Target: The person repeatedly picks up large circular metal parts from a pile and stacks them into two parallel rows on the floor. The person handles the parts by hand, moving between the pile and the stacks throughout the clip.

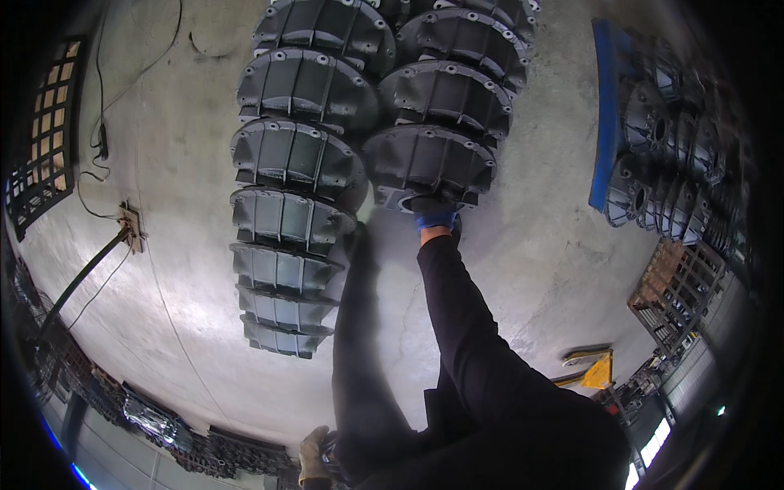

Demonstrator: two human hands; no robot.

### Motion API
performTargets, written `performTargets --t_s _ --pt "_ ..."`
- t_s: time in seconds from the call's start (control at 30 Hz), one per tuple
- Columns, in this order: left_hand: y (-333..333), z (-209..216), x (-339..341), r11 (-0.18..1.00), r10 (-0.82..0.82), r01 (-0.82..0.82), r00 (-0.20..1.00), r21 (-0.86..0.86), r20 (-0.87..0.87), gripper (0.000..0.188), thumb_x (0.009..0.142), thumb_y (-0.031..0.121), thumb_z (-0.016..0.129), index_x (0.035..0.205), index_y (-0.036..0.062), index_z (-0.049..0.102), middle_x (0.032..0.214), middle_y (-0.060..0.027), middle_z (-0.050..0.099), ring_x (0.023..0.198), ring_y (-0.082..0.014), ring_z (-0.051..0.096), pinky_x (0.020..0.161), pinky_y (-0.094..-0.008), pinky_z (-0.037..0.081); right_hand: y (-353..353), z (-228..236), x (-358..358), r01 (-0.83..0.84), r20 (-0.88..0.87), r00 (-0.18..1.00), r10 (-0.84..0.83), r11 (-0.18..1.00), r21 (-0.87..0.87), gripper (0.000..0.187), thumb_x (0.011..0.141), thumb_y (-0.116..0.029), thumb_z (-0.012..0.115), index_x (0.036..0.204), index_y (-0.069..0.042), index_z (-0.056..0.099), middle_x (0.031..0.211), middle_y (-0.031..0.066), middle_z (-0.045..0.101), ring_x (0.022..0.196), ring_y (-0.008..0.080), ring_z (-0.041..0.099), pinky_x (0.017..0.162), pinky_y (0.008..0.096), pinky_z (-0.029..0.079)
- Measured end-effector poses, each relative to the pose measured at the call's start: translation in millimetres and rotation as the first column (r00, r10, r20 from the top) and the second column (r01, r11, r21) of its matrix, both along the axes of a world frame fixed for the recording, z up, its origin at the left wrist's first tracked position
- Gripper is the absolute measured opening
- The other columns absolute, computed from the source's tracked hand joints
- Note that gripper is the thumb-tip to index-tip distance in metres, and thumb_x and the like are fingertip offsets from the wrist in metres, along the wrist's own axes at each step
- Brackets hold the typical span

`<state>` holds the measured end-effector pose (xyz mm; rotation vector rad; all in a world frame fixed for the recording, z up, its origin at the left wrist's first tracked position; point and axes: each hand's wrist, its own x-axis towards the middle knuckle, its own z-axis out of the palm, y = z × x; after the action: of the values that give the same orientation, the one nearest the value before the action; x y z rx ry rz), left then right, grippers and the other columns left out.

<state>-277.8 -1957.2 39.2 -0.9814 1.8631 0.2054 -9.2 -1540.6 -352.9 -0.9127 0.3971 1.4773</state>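
Two rows of dark ribbed metal housings stand on the floor, packed one behind another. My right hand (435,220), in a blue glove, reaches forward to the nearest housing (429,163) of the right row. It grips the round collar (423,203) at that housing's near end; the fingertips are hidden. To the left runs the longer row, its nearest housing (282,336) closer to me. My left hand (312,457), in a pale glove, hangs low beside my leg. A dark object shows next to it, and its fingers are not clear.
More metal castings (649,122) are stacked at the right by a blue edge (604,114). A yellow pallet jack (599,370) and a wire cage (676,273) stand at the lower right. At the left are a slatted crate (53,122) and cables (102,139) on the floor.
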Motion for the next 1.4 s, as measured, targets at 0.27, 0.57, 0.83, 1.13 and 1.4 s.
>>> performTargets --t_s 0.27,0.57,0.83,1.13,1.4 --pt "-5.3 4.0 20.5 0.979 -0.064 0.075 0.996 0.190 -0.065 0.036 0.088 0.027 0.062 0.111 0.0001 0.063 0.093 -0.0134 0.069 0.072 -0.0262 0.065 0.064 -0.0336 0.051 -101.6 66.6 120.8 -0.657 0.066 0.747 0.661 0.750 -0.070 0.049 0.100 -0.037 0.036 0.140 -0.009 0.042 0.145 0.0133 0.043 0.132 0.0335 0.039 0.111 0.0445 0.029" --pt "-12.4 -1.7 53.8 0.888 0.018 0.081 0.977 0.453 -0.210 0.031 0.088 0.009 0.059 0.112 -0.0111 0.057 0.094 -0.0227 0.064 0.082 -0.0366 0.067 0.075 -0.0456 0.060 -123.0 252.1 243.7 -0.660 0.046 0.622 0.782 0.555 -0.506 0.027 0.094 -0.028 0.048 0.118 -0.017 0.056 0.127 0.0112 0.061 0.113 0.0276 0.058 0.092 0.0410 0.043" --pt "88.7 -6.1 34.8 0.709 -0.375 0.352 0.922 0.611 -0.096 0.026 0.087 0.019 0.063 0.105 0.0004 0.065 0.091 -0.0137 0.069 0.077 -0.0242 0.067 0.070 -0.0347 0.055 -224.3 338.1 296.3 -0.616 0.335 0.552 0.763 0.644 -0.453 0.038 0.094 -0.029 0.051 0.127 -0.010 0.051 0.118 0.0122 0.066 0.101 0.0253 0.065 0.089 0.0390 0.046" --pt "166.9 16.0 15.8 0.441 -0.608 0.394 0.792 0.807 -0.054 0.025 0.088 0.034 0.060 0.098 0.0136 0.071 0.094 -0.0052 0.070 0.081 -0.0191 0.064 0.074 -0.0364 0.050 -461.0 331.2 317.4 -0.310 0.251 0.778 0.575 0.701 -0.643 0.035 0.091 -0.028 0.054 0.120 -0.009 0.053 0.112 0.0155 0.066 0.093 0.0308 0.064 0.088 0.0487 0.042" --pt "121.7 -23.3 22.2 0.046 -0.717 0.584 0.584 0.810 -0.381 0.026 0.089 0.029 0.059 0.099 0.0063 0.068 0.092 -0.0061 0.070 0.082 -0.0212 0.066 0.076 -0.0354 0.051 -532.4 305.2 314.8 -0.246 0.242 0.849 0.469 0.757 -0.605 0.032 0.092 -0.027 0.054 0.117 -0.007 0.054 0.109 0.0177 0.066 0.093 0.0347 0.063 0.082 0.0477 0.045"
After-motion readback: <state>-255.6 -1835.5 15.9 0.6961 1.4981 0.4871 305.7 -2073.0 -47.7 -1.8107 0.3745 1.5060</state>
